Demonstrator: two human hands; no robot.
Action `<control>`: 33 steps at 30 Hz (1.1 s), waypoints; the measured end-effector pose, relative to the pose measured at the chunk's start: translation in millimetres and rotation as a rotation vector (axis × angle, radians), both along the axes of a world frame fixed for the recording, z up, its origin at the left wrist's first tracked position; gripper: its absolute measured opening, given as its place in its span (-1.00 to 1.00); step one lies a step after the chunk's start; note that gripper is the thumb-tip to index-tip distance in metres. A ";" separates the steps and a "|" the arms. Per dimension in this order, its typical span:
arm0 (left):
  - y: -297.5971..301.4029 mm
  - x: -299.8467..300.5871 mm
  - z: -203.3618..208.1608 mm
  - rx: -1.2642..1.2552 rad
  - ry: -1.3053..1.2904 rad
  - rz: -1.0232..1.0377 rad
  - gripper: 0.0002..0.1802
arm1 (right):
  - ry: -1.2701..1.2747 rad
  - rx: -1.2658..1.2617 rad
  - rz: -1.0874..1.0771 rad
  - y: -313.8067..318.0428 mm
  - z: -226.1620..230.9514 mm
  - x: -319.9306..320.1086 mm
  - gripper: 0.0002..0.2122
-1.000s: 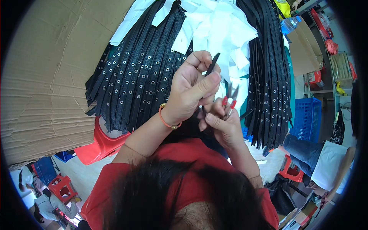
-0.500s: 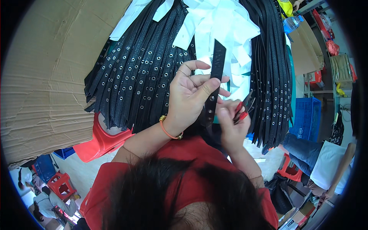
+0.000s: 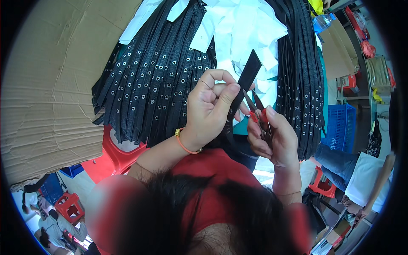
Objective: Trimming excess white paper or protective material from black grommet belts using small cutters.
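Note:
Between thumb and fingers, my left hand (image 3: 208, 106) pinches a black belt (image 3: 251, 70). The belt's plain pointed end sticks up and leans right; its lower part hangs toward my lap. My right hand (image 3: 278, 140) is closed around small scissors (image 3: 259, 103) with red on the handles. Their blades are spread, with the tips beside the belt's right edge, close to my left fingertips. Whether they touch the belt I cannot tell. Behind my hands lies a wide bundle of black belts with metal eyelets (image 3: 148, 80), and another bundle (image 3: 297, 85) lies to the right. White strips (image 3: 242, 29) are heaped between them.
A large cardboard sheet (image 3: 51, 85) covers the left side. Below it stands a red plastic stool (image 3: 114, 155). At the right are a blue crate (image 3: 340, 127), a clear bottle (image 3: 324, 22) and a person in a white top (image 3: 367, 180). More people are at lower left.
My right hand has risen and turned, bringing the scissors up beside the belt with their blades spread. The belt's upper end has tilted right, and its plain face shows now.

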State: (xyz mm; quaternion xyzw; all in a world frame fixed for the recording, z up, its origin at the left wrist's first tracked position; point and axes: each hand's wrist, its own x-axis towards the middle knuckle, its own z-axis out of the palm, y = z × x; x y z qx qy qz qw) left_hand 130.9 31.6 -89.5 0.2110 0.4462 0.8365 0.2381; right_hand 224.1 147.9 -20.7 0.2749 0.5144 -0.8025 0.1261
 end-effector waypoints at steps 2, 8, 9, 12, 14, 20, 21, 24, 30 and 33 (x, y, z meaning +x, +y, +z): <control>-0.1 -1.8 0.0 -0.006 -0.007 -0.009 -0.87 | -0.005 -0.046 0.009 2.7 -3.0 0.1 -0.54; 0.7 0.4 -7.0 -0.143 0.149 0.036 -0.90 | -0.051 -0.043 0.049 8.8 -3.3 -9.2 -0.55; 0.3 0.4 -7.6 -0.186 0.193 0.044 -0.90 | -0.053 -0.041 0.092 11.0 -4.1 -9.0 -0.56; 1.1 0.7 -8.5 -0.223 0.243 0.050 -0.92 | -0.072 -0.046 0.074 11.7 -6.9 -6.5 -0.56; 2.6 -1.6 -11.6 -0.229 0.264 0.059 -0.92 | -0.062 -0.077 0.065 12.5 -9.2 -8.7 -0.56; 7.2 -3.4 -16.6 -0.224 0.329 0.080 -0.93 | -0.003 -0.059 0.049 15.8 -17.5 -10.4 -0.58; 7.7 -3.9 -16.7 -0.225 0.335 0.080 -0.94 | 0.011 -0.051 0.053 16.6 -19.1 -10.5 -0.59; 6.4 -4.9 -18.0 -0.217 0.304 0.053 -0.93 | 0.008 -0.002 -0.051 11.9 -25.3 -12.8 -0.56; 14.9 -5.8 -16.3 -0.135 0.113 0.074 -0.91 | 0.376 0.207 -0.357 26.0 -38.7 -16.3 -0.61; 10.0 -8.3 -10.8 -0.252 0.082 -0.124 -0.88 | 0.326 0.621 -0.297 25.3 -25.1 -35.9 -0.80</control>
